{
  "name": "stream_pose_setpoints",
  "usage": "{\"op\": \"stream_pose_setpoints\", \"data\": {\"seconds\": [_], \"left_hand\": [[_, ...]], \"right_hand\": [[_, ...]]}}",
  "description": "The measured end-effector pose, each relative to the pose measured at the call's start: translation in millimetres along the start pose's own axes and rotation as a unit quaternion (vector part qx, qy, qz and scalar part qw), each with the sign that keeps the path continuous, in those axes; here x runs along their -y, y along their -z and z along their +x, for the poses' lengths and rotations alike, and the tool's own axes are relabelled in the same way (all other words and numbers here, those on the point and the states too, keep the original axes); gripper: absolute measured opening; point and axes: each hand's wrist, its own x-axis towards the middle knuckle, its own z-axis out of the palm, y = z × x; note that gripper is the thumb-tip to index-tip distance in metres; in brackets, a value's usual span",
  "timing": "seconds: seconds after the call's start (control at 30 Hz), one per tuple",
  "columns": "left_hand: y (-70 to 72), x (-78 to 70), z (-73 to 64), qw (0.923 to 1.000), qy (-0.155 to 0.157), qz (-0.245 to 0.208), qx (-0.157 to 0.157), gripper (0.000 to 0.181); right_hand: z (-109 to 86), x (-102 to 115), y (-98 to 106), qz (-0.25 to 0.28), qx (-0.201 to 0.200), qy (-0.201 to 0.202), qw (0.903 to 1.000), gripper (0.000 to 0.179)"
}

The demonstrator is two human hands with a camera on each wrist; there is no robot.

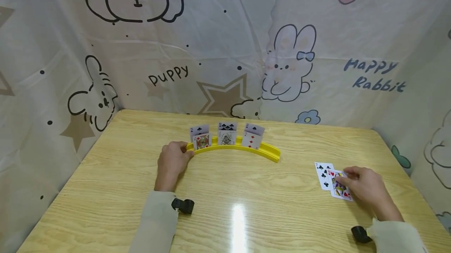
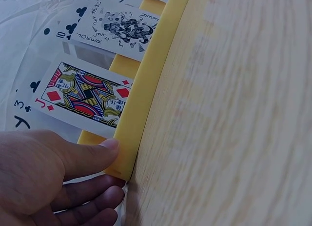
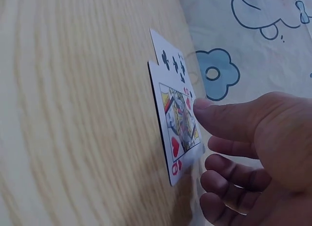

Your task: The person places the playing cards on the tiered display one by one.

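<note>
My left hand (image 1: 173, 163) pinches the left end of a curved yellow card holder (image 1: 269, 150) between thumb and fingers. Playing cards stand in it in two rows. The front row has a jack of diamonds (image 2: 85, 96), a joker (image 2: 119, 27) and a diamonds card (image 1: 251, 141); clubs cards, partly covered, stand behind. At the right, a queen of hearts (image 3: 180, 123) overlaps a seven of clubs (image 1: 323, 175) on the table. Over the queen's right side is my right hand (image 1: 366, 188), thumb at the card and fingers loosely bent; contact is unclear.
The wooden table (image 1: 225, 186) has a light reflection near its front. A printed cloth (image 1: 218, 41) hangs behind the table and at both sides. Dark wrist devices (image 1: 184, 206) sit at both cuffs.
</note>
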Motion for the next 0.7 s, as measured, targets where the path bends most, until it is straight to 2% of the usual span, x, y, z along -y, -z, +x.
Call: {"op": "stream_pose_setpoints", "data": {"seconds": [0.3, 0.5, 0.7], "left_hand": [[0.1, -0.1, 0.0, 1.0000, 0.004, -0.002, 0.001, 0.038], [1.5, -2.2, 0.5, 0.9999, 0.010, -0.004, 0.007, 0.038], [1.2, 0.4, -0.1, 1.0000, 0.004, -0.003, 0.001, 0.037]], "right_hand": [[7.7, -7.1, 1.6, -0.020, 0.021, 0.002, 0.9996, 0.065], [7.7, -9.0, -2.6, -0.015, 0.015, 0.006, 0.9998, 0.056], [6.9, -9.3, -6.5, -0.002, -0.005, 0.008, 1.0000, 0.044]]}}
